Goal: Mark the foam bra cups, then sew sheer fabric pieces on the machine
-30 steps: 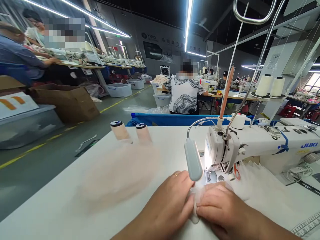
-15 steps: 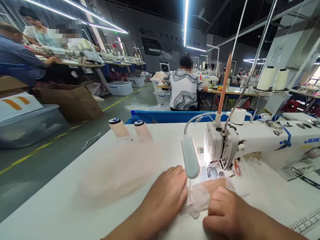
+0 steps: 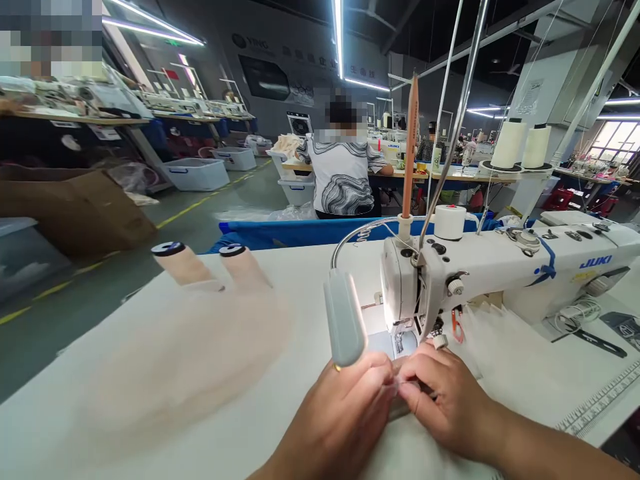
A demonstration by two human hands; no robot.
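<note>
My left hand (image 3: 345, 407) and my right hand (image 3: 445, 400) meet in front of the needle area of a white sewing machine (image 3: 500, 267). Between their fingertips they pinch a piece of thin sheer fabric (image 3: 399, 385), mostly hidden by the fingers. Both hands are closed on it. Just above the left hand hangs a grey lamp head (image 3: 345, 320) on a bendy metal neck. More sheer pale fabric (image 3: 510, 347) lies to the right of the needle, beside orange-handled snips (image 3: 457, 325).
Sheer peach fabric (image 3: 190, 360) spreads over the left of the white table (image 3: 45, 433), by two thread cones (image 3: 180, 262). A ruler (image 3: 600, 400) lies at the right. Ahead sits a person in a patterned shirt (image 3: 343, 173); plastic bins (image 3: 195, 175) stand on the floor.
My hands have come together, and the fabric that lay flat between them is now gathered in my fingers. The right hand moved up toward the needle. The view has turned slightly right.
</note>
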